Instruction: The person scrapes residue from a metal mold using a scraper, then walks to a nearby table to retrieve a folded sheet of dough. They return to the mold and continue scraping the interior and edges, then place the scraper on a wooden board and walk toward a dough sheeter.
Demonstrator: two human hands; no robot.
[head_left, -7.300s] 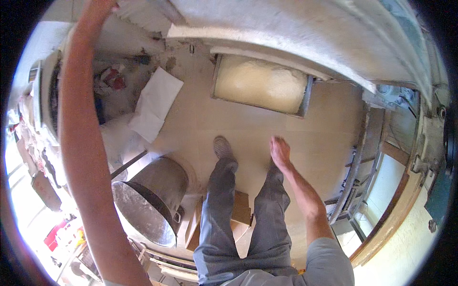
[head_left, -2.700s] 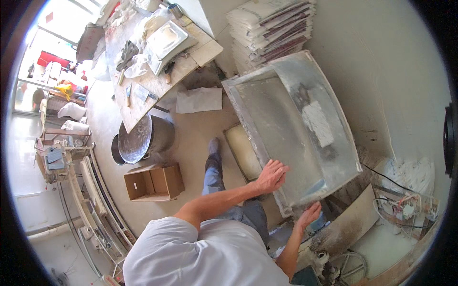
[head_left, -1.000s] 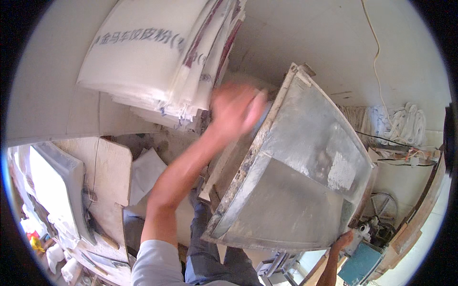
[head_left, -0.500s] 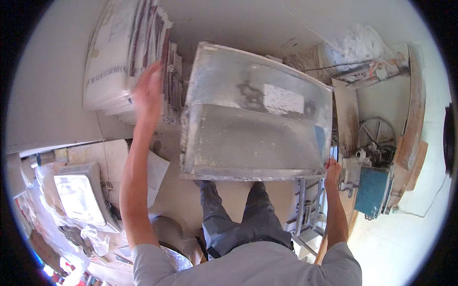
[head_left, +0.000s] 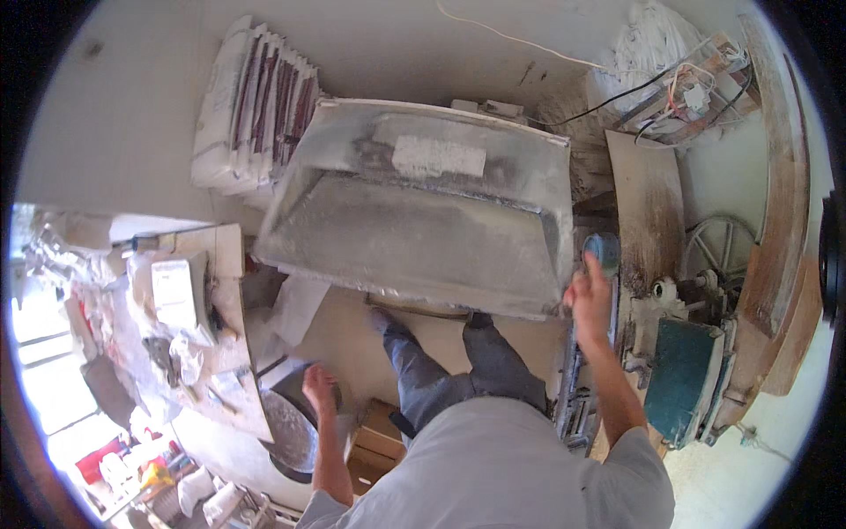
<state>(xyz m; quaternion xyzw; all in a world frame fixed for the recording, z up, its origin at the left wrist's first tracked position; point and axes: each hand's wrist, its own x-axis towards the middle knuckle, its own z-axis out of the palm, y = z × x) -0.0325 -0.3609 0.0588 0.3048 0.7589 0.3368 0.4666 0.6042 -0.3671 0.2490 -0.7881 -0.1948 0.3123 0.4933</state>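
1. The large grey, dust-coated tray-shaped mould (head_left: 423,220) stands tilted at frame centre, leaning toward the wall; it is raised but not yet let go.
2. The right hand (head_left: 589,295) grips its right edge.
3. The left hand (head_left: 319,388) hangs open, lower left, above a dark metal bucket (head_left: 291,432).

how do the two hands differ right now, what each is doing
The right hand is raised at the right edge of the big grey tub-shaped mould, touching its rim. The left hand hangs low and free, fingers spread, holding nothing, above the round metal bucket. The right arm reaches up and forward; the left arm points down. Both are bare.
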